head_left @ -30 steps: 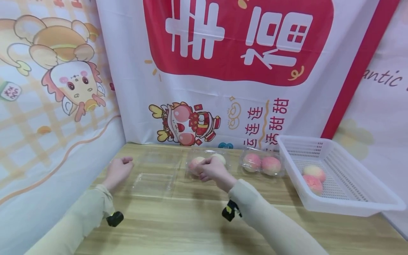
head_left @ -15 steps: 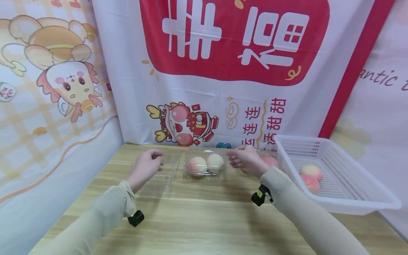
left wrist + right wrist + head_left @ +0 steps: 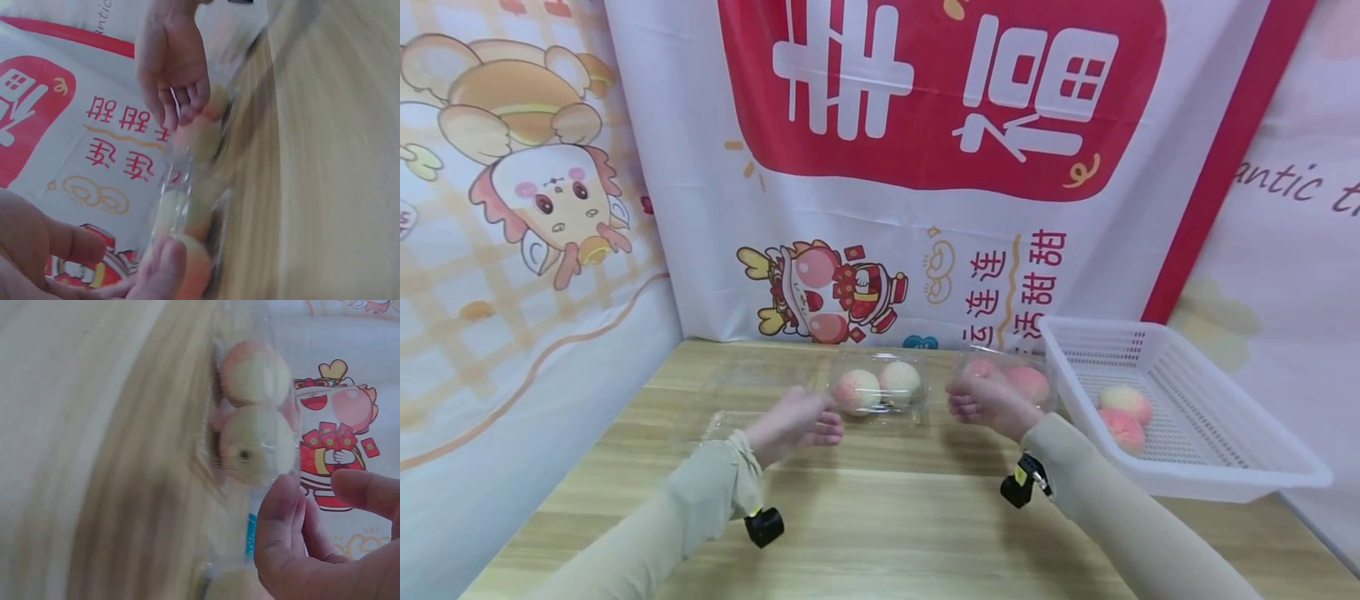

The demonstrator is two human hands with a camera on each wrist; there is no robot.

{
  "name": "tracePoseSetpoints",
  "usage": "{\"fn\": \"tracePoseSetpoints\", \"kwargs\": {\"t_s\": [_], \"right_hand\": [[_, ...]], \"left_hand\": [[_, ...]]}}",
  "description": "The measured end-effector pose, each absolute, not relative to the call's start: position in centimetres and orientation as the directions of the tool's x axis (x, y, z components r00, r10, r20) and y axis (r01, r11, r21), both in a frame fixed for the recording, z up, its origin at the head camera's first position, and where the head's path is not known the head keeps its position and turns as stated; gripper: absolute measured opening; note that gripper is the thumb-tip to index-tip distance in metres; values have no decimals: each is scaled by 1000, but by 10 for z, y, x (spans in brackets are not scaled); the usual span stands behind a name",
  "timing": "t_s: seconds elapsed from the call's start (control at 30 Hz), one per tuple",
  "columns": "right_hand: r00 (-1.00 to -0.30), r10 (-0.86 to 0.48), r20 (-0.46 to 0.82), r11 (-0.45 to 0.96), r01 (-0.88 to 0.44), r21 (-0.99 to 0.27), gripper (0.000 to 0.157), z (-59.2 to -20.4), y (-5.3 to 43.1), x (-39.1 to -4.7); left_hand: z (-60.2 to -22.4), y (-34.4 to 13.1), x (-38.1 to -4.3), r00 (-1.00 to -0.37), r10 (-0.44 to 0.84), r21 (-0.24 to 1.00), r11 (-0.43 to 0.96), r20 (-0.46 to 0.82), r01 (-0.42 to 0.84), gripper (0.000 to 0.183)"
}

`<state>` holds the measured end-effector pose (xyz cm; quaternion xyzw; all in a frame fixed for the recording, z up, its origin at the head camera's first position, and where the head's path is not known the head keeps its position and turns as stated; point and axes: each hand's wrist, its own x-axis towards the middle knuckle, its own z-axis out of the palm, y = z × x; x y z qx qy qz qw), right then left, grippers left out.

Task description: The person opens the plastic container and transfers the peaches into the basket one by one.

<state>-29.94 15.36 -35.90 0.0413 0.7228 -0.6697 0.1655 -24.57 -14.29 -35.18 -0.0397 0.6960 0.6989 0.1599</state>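
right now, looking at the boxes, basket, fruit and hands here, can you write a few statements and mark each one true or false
1. The white rectangular plastic basket holds two round pink-and-cream fruits. True.
2. The middle clear plastic box is empty. False: two round pale fruits sit inside it.
3. No fruit shows in the leftmost clear plastic box. True.
4. The person's right grip is holding a fruit. False: it holds nothing.
5. The person's left grip is nearer to the middle box than to the basket. True.
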Motion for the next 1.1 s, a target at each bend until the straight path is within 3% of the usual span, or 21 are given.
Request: {"fn": "tracePoseSetpoints", "kwargs": {"t_s": [0.3, 0.47, 0.87, 1.1], "right_hand": [[-913, -193, -358, 45, 356, -933, 18, -387, 143, -303], [-909, -189, -372, 19, 375, -927, 21, -392, 135, -305], [-910, -225, -347, -24, 362, -932, 18, -400, 127, -309], [-906, -197, -374, -20, 386, -922, 24, -400, 123, -313]], "left_hand": [[-376, -128, -250, -938, 90, 918, -191, -336, -347, 63], [-384, -120, -258, -934, -32, 900, -280, -356, -334, 54], [-393, -119, -272, -948, -138, 944, -207, -288, -257, 33], [-398, -124, -280, -946, -171, 953, -179, -276, -246, 24]]}}
